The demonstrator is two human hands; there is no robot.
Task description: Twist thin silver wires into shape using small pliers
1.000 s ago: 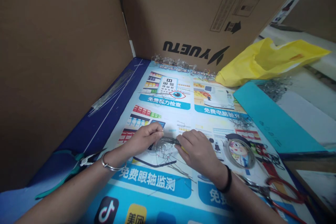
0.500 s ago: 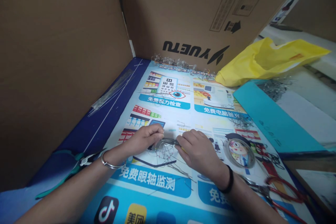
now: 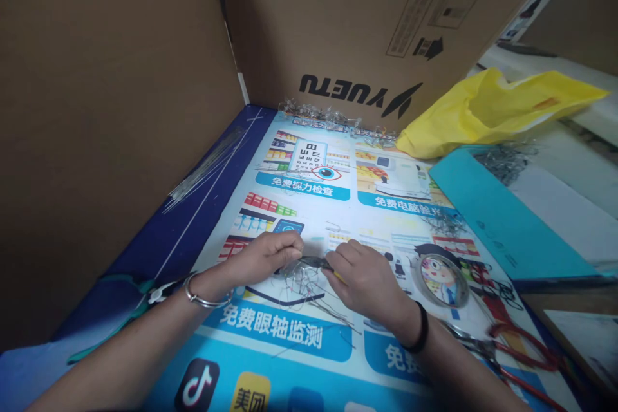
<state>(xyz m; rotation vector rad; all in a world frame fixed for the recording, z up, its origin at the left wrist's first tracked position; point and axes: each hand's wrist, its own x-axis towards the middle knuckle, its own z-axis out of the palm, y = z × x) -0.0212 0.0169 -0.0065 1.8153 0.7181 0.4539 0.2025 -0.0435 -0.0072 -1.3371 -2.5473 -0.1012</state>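
- Wire tangle (image 3: 304, 275) lies low over the printed sheet (image 3: 217, 360), between the two hands and just beneath them, its loose strands spreading toward the near right
- Left hand (image 3: 271, 254): thumb and forefinger are pinched together on the upper left edge of the wire tangle; which strand sits between the fingertips is too small to tell
- Right hand (image 3: 360, 273): fingers are curled tight around the pliers (image 3: 316, 262), whose dark nose points left along the top of the tangle and reaches close to the left fingertips; a bit of yellow handle shows under the palm, and whether the nose grips a strand I cannot tell
- A metal bangle (image 3: 206, 301) circles the left wrist, a black band (image 3: 421, 328) the right
- Teal-handled pliers (image 3: 138, 309) lie to the left, partly behind the left forearm
- Straight wires (image 3: 203, 172) lie in a bundle on the dark blue strip at the left
- A tape roll (image 3: 462, 290) lies to the right of the right hand, with a red-handled tool (image 3: 487, 349) nearer the person
- Wire scraps (image 3: 321, 112) line the foot of the cardboard wall (image 3: 313, 19)
- At the far right, a yellow bag (image 3: 449, 122) rests by a turquoise panel (image 3: 506, 225)
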